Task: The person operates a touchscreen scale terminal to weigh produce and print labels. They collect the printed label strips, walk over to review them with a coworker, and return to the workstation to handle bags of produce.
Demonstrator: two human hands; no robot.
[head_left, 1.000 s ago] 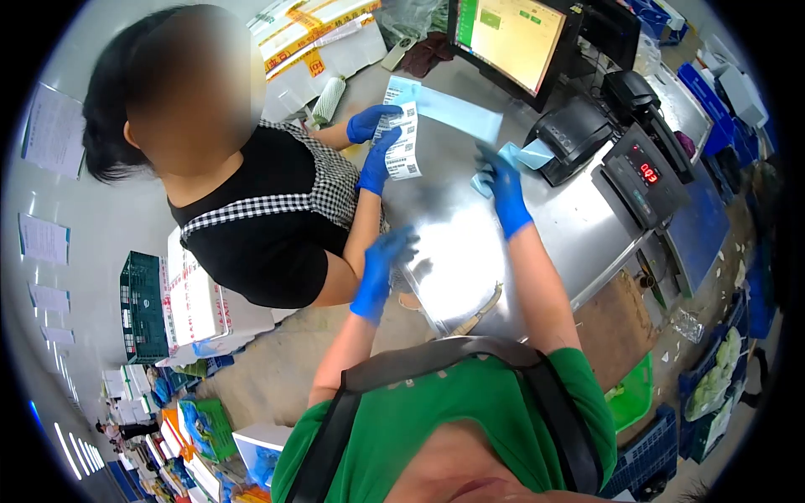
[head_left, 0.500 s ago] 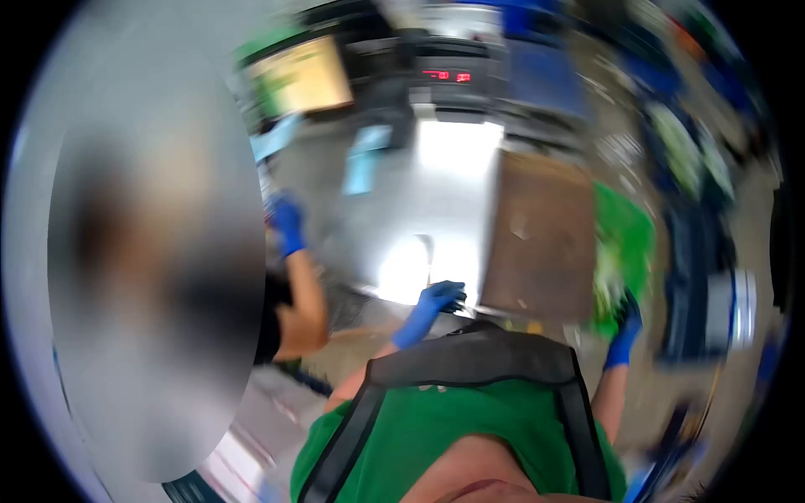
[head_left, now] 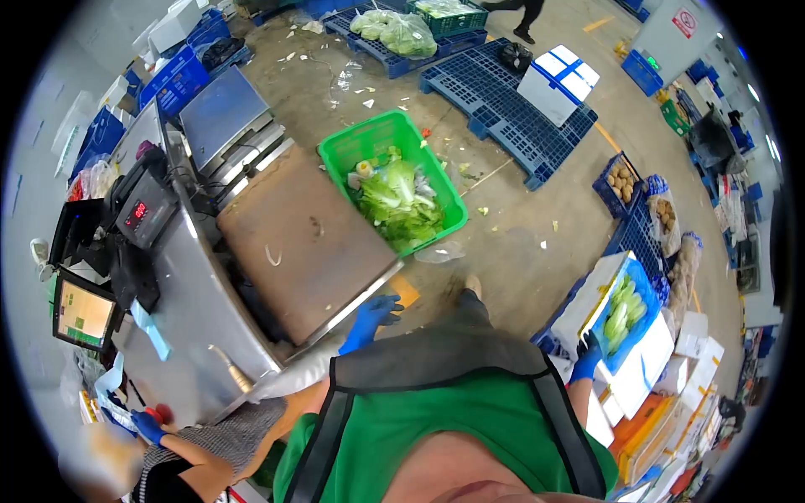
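Observation:
My left hand (head_left: pixel 371 322), in a blue glove, is near the front edge of the brown board (head_left: pixel 293 239), fingers apart and nothing in them. On the right, my right hand (head_left: pixel 589 357), also gloved, hangs beside an open white foam box holding green vegetables (head_left: pixel 625 314); its fingers look apart, and I see nothing held. A green crate (head_left: pixel 457 220) with leafy greens (head_left: pixel 401 201) stands on the floor past the board. At lower left, a co-worker's gloved hand (head_left: pixel 149 426) is by the steel table (head_left: pixel 180 335), near a printed paper strip.
A curved tool with a light handle (head_left: pixel 231 369) lies on the steel table, near a scale display (head_left: pixel 138 214) and a monitor (head_left: pixel 84 310). Blue pallets (head_left: pixel 503 101), a white box with blue tape (head_left: pixel 558 84) and a potato crate (head_left: pixel 619 184) stand on the floor.
The view has swung right, away from the co-worker and monitor to the green crate and floor. My hands have left the steel table; my right hand is now out by the foam box.

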